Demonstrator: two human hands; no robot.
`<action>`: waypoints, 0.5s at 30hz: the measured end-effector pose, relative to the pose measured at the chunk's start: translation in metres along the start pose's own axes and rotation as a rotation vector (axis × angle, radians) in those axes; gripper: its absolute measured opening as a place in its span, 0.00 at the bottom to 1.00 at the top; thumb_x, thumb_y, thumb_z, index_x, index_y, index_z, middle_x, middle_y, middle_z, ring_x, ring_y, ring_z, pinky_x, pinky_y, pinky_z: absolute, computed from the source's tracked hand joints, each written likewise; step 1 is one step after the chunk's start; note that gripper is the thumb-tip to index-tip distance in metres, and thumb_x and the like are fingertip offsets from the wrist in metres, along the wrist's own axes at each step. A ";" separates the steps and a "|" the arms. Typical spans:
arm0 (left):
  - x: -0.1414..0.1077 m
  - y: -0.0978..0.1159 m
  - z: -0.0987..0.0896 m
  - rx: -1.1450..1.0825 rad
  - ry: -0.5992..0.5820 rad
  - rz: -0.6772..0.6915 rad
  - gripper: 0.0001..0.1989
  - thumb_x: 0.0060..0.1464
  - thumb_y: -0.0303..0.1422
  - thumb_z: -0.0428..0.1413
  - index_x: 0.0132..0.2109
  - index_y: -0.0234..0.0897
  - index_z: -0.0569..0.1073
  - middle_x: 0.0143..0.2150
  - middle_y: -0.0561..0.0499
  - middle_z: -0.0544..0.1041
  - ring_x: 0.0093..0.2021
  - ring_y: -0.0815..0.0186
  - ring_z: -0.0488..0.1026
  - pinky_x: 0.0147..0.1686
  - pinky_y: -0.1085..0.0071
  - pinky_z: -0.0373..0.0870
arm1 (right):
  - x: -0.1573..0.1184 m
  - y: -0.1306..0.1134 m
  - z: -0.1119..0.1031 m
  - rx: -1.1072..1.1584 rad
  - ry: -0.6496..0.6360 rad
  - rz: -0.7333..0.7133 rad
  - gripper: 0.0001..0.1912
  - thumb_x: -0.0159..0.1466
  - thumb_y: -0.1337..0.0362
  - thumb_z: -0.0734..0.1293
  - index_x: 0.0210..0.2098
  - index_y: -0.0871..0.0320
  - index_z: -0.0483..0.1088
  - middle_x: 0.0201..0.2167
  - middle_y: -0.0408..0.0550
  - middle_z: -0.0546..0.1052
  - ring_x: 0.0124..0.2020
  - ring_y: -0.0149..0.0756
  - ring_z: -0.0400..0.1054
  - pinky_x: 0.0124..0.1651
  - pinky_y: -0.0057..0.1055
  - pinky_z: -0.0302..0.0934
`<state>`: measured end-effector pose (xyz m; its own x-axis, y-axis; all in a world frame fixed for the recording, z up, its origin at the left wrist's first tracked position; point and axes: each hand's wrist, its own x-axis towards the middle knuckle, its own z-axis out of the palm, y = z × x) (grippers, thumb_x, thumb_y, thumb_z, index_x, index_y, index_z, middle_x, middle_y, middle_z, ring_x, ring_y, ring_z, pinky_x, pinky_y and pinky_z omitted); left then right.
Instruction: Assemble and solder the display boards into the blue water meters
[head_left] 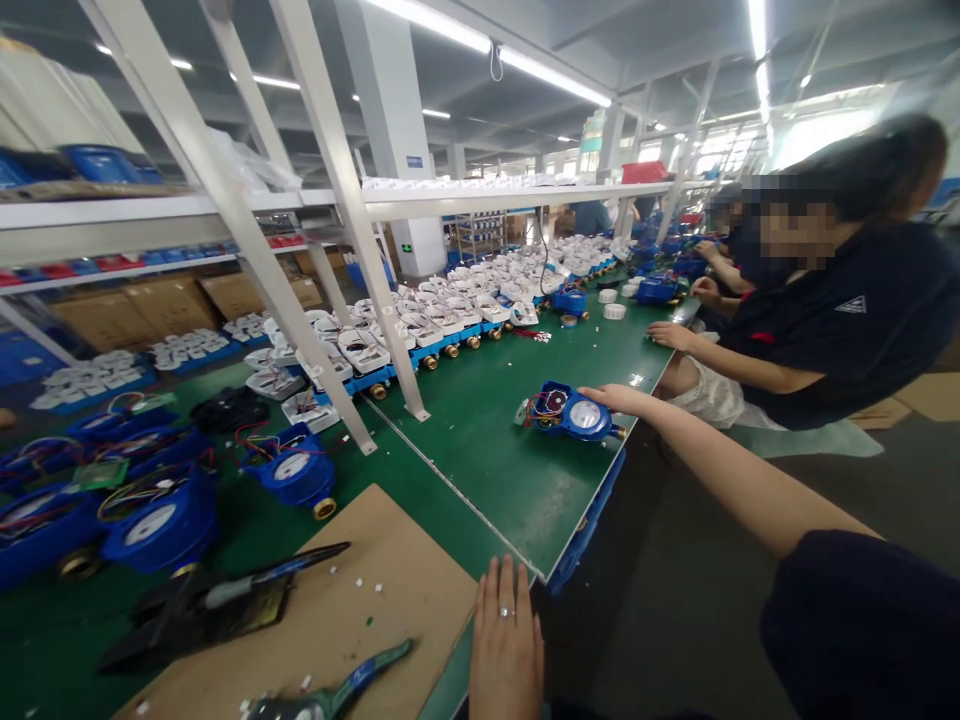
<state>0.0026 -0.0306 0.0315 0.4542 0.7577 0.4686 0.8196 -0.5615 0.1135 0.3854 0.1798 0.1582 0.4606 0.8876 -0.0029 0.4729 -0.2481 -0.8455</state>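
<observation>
My right hand (619,398) reaches out across the green bench and grips the rear edge of a blue water meter (588,416). The meter has a round white dial, a brass fitting and loose coloured wires at its open end; a small green board hangs from them. My fingertips are partly hidden behind it. My left hand (505,640), with a ring on it, lies flat at the bench edge with fingers stretched out, beside a brown cardboard sheet (409,590). It holds nothing. On the cardboard are pliers (367,672) with green-blue handles and small white bits.
More blue water meters (292,470) stand at the left, near a black tool holder (202,610). Metal shelf posts (367,240) rise from the bench. Rows of white housings (450,310) fill the back. A co-worker (832,300) sits at the right, hand on the bench edge.
</observation>
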 end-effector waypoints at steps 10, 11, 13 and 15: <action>0.000 0.003 -0.027 -0.106 -0.135 -0.024 0.26 0.54 0.23 0.48 0.61 0.30 0.61 0.64 0.38 0.61 0.65 0.50 0.55 0.60 0.49 0.64 | -0.018 -0.014 0.015 0.006 -0.186 0.047 0.14 0.43 0.59 0.79 0.23 0.61 0.75 0.22 0.48 0.77 0.29 0.41 0.71 0.39 0.32 0.65; -0.001 0.002 -0.030 -0.133 -0.153 -0.029 0.25 0.55 0.23 0.48 0.61 0.29 0.62 0.64 0.38 0.61 0.65 0.50 0.55 0.60 0.49 0.63 | -0.022 -0.014 0.018 0.045 -0.176 0.054 0.12 0.45 0.60 0.78 0.23 0.61 0.75 0.23 0.49 0.77 0.30 0.41 0.71 0.39 0.31 0.65; -0.005 0.002 -0.038 -0.196 -0.179 -0.045 0.23 0.57 0.25 0.47 0.59 0.28 0.63 0.62 0.37 0.63 0.65 0.50 0.56 0.60 0.48 0.62 | -0.029 -0.014 0.024 0.134 -0.158 0.073 0.08 0.49 0.63 0.76 0.24 0.61 0.75 0.24 0.51 0.78 0.31 0.41 0.72 0.38 0.31 0.66; -0.012 0.002 -0.046 -0.255 -0.180 -0.067 0.20 0.58 0.26 0.46 0.58 0.28 0.64 0.60 0.38 0.66 0.65 0.51 0.57 0.60 0.48 0.62 | -0.035 -0.015 0.030 0.236 -0.142 0.096 0.06 0.51 0.67 0.75 0.26 0.62 0.75 0.24 0.51 0.78 0.29 0.38 0.71 0.37 0.31 0.66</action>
<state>-0.0174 -0.0556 0.0668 0.4750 0.8298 0.2929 0.7464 -0.5562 0.3654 0.3400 0.1640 0.1553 0.3771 0.9140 -0.1498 0.2364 -0.2514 -0.9386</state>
